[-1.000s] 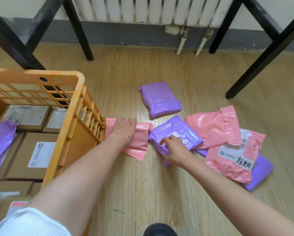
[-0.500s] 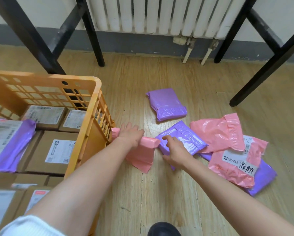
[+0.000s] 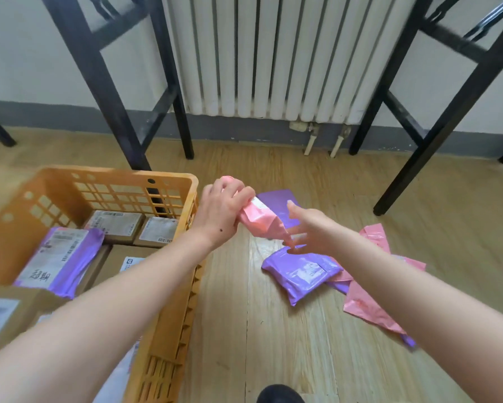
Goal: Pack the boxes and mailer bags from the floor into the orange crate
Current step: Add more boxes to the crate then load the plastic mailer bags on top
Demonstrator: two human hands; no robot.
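Bare wooden floor runs between the orange crate and the mailer pile. My left fingers grip a pink mailer bag aloft beside the crate's right rim; my right fingers are spread, holding nothing.

left hand grips pink mailer

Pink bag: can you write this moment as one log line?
left hand: grips pink bag off the floor | right hand: open beside it | orange crate: bag not yet inside
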